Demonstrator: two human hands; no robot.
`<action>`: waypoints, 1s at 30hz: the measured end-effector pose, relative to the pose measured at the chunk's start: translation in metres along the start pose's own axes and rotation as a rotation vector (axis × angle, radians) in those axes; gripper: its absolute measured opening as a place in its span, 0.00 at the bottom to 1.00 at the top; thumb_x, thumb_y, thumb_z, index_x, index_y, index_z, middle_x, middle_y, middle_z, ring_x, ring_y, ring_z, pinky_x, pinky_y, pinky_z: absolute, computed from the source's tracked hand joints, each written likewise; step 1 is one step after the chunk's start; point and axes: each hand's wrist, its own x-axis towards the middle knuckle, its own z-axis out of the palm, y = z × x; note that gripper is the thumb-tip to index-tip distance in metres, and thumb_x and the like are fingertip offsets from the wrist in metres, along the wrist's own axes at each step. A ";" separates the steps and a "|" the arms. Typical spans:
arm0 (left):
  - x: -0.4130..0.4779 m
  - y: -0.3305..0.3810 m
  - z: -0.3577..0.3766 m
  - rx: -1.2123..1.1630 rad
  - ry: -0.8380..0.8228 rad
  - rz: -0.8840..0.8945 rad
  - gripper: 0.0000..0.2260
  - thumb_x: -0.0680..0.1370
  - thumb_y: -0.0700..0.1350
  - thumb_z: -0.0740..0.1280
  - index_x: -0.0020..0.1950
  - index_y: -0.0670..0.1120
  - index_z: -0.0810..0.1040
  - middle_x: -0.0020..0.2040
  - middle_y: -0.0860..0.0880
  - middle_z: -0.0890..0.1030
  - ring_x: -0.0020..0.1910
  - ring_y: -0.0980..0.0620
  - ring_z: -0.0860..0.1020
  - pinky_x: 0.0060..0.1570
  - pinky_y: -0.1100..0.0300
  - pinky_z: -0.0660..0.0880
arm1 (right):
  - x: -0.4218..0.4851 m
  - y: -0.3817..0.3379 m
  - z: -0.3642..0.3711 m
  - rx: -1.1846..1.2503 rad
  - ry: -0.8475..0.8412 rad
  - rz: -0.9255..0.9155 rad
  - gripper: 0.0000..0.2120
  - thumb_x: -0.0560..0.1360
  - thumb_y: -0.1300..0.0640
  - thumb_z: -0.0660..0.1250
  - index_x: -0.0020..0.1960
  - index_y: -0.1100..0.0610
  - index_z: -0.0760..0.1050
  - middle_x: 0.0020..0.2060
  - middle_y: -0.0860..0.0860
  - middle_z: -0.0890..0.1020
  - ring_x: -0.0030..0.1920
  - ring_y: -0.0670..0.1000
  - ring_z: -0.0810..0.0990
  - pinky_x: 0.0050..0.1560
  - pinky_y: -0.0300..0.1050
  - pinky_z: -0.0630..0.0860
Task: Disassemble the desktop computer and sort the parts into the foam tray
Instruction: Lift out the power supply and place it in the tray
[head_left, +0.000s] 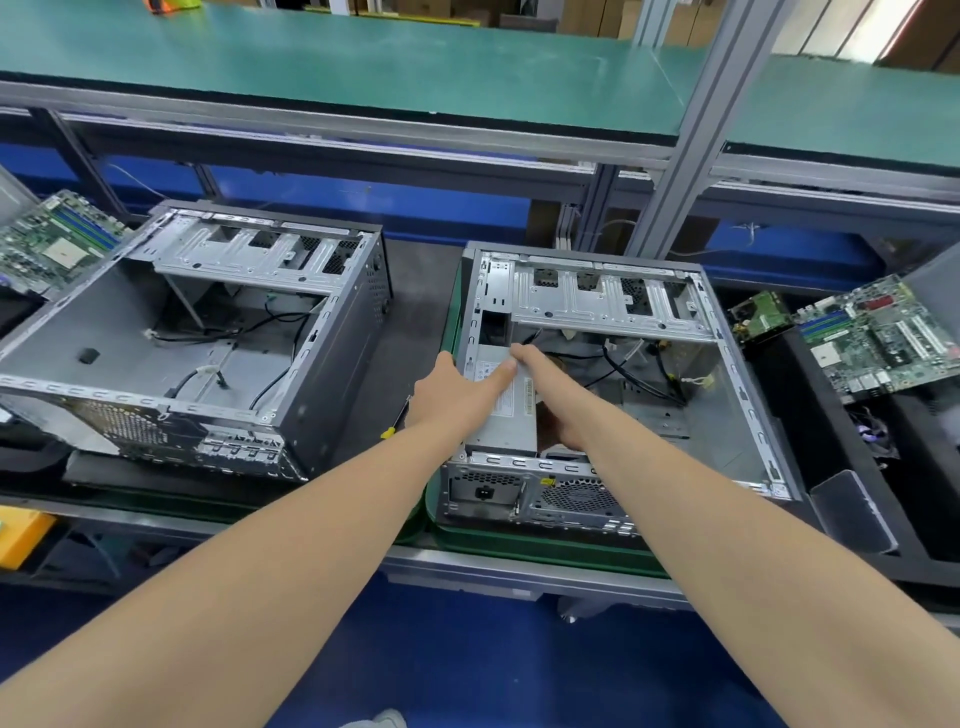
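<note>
Gripping power supply (506, 410), left hand (457, 392) atop, right hand (558, 400) beside, inside case (737, 395)

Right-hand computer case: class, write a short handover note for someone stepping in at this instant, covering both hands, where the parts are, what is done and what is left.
Left hand: on the power supply, at its top and left side.
Right hand: on the unit's right side, inside the right case.
Whether either grip is closed cannot be told.
Done: motherboard is out, lying to the right; the left case looks stripped apart from cables.
Left: lift out the power supply, clear the black cables, sort parts.
A screwdriver lies between the cases.
</note>
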 end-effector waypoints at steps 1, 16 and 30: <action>-0.001 0.000 0.000 0.002 -0.009 -0.009 0.45 0.69 0.77 0.64 0.77 0.50 0.64 0.73 0.46 0.73 0.67 0.40 0.75 0.53 0.50 0.76 | 0.000 0.002 -0.001 -0.043 0.014 0.000 0.36 0.71 0.21 0.61 0.72 0.41 0.74 0.74 0.49 0.74 0.72 0.54 0.75 0.70 0.57 0.69; 0.002 -0.002 0.001 -0.023 -0.016 0.008 0.38 0.73 0.73 0.65 0.75 0.50 0.66 0.70 0.47 0.75 0.64 0.41 0.77 0.59 0.46 0.78 | 0.013 0.002 0.003 -0.100 -0.012 -0.024 0.49 0.68 0.21 0.61 0.80 0.50 0.67 0.72 0.52 0.78 0.71 0.58 0.78 0.75 0.62 0.70; 0.000 0.002 -0.001 0.000 0.001 0.000 0.41 0.70 0.77 0.63 0.72 0.51 0.67 0.69 0.46 0.77 0.63 0.40 0.78 0.57 0.45 0.79 | 0.003 -0.003 0.005 0.006 0.032 -0.093 0.36 0.73 0.28 0.65 0.71 0.50 0.75 0.60 0.53 0.86 0.59 0.58 0.85 0.65 0.64 0.79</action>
